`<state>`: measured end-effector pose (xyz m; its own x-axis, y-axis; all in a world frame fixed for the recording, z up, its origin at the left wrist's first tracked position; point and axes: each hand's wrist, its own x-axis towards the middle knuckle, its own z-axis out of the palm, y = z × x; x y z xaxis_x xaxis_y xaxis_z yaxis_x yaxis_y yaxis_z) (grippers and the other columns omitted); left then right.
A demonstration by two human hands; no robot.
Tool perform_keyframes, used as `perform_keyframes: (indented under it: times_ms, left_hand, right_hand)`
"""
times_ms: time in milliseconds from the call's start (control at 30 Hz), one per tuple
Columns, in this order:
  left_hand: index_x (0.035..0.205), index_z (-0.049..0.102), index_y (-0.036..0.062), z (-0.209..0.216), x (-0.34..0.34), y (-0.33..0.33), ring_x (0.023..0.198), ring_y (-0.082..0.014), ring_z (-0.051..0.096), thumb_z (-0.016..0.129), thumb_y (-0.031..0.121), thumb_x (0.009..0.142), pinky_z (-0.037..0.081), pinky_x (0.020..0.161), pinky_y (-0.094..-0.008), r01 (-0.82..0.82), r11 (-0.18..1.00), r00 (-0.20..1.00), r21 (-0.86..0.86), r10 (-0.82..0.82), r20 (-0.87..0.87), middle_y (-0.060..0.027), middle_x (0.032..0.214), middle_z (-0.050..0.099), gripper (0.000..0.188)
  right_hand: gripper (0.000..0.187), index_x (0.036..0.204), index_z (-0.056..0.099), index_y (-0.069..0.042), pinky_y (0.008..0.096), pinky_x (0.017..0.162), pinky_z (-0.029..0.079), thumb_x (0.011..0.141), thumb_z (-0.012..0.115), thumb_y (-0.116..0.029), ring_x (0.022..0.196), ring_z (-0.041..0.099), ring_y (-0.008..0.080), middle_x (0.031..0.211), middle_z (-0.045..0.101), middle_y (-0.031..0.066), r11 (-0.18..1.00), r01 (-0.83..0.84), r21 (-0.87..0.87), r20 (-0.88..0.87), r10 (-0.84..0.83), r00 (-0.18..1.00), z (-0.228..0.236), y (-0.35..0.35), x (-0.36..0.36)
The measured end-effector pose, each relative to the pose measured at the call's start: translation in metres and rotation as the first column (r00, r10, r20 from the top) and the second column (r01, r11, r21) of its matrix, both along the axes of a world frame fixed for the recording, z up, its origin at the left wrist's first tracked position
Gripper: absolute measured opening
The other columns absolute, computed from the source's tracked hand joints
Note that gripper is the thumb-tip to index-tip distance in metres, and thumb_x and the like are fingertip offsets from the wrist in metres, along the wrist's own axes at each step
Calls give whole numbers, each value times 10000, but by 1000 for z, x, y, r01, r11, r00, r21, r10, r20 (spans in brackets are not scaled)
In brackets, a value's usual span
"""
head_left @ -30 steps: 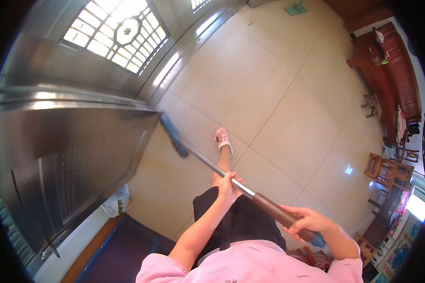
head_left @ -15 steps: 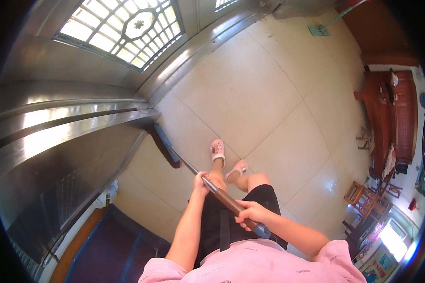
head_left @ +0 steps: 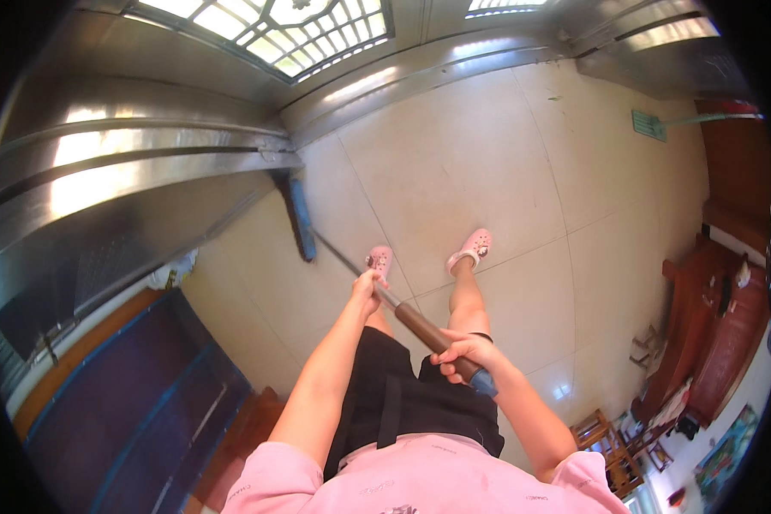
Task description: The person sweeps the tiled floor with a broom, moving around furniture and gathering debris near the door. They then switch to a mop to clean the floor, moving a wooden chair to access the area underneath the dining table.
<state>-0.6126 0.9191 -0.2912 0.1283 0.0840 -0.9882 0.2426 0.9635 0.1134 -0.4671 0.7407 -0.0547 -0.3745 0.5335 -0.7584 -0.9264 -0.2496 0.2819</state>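
Observation:
A long broom (head_left: pixel 420 327) runs slantwise in front of me, from its blue-capped end near my waist to its head on the floor at left. My left hand (head_left: pixel 367 288) is wrapped round the metal shaft. Lower down, my right hand (head_left: pixel 467 353) grips the brown sleeve close to the blue cap. The broom head (head_left: pixel 299 219), blue with dark bristles, rests on the tiles close to the base of the metal door panel (head_left: pixel 223 163). My feet, in pink clogs (head_left: pixel 473 248), stand just right of the shaft.
Beige tiles (head_left: pixel 454 171) spread around my feet. A metal door with a latticed window (head_left: pixel 317 38) stands ahead. A green dustpan-like tool (head_left: pixel 649 125) lies far right. Reddish wooden furniture (head_left: pixel 702 334) and a wooden chair (head_left: pixel 606 450) line the right; a dark blue panel (head_left: pixel 137 403) is at lower left.
My view has turned, so the door and furniture sit elsewhere in it. My right foot has stepped forward and right. Both hands keep their hold; the broom head remains near the door panel.

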Motion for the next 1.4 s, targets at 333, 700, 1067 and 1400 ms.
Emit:
perform_keyframes:
  times_ms: [333, 700, 1067, 1400]
  left_hand:
    - [650, 453, 33, 73, 251, -258, 463, -212, 527, 512, 62, 680, 470, 450, -344, 100, 983, 984, -154, -75, 162, -71, 571, 459, 73]
    - [707, 400, 38, 172, 367, -335, 376, -161, 482, 489, 88, 694, 418, 339, -294, 47, 996, 892, -82, -5, 452, -44, 555, 422, 103]
    - [565, 440, 77, 109, 264, -104, 396, -164, 481, 512, 94, 664, 415, 370, -302, -119, 942, 990, 315, 87, 115, -46, 475, 445, 124]
    - [708, 449, -10, -16, 313, 45, 522, -260, 537, 464, 97, 659, 454, 447, -360, 87, 966, 996, 245, -80, -36, -116, 570, 488, 118]
  right_hand:
    - [690, 1255, 277, -14, 233, 351, 387, 608, 514, 30, 447, 468, 122, 725, 491, 129, 950, 142, -279, 312, -50, 949, 110, -201, 161]
    - [800, 1283, 220, -53, 268, 307, 387, 538, 487, 64, 380, 451, 148, 669, 478, 136, 917, 225, -330, 617, 29, 786, 195, -261, 182]
    - [736, 1262, 289, -34, 244, 355, 367, 573, 542, 20, 420, 446, 139, 710, 484, 130, 994, -92, 58, 346, 67, 936, 79, -107, 204]
    - [404, 1090, 338, 47, 177, 372, 370, 711, 457, -19, 502, 412, 74, 775, 480, 109, 991, 75, 113, 179, -94, 979, -3, 37, 282]
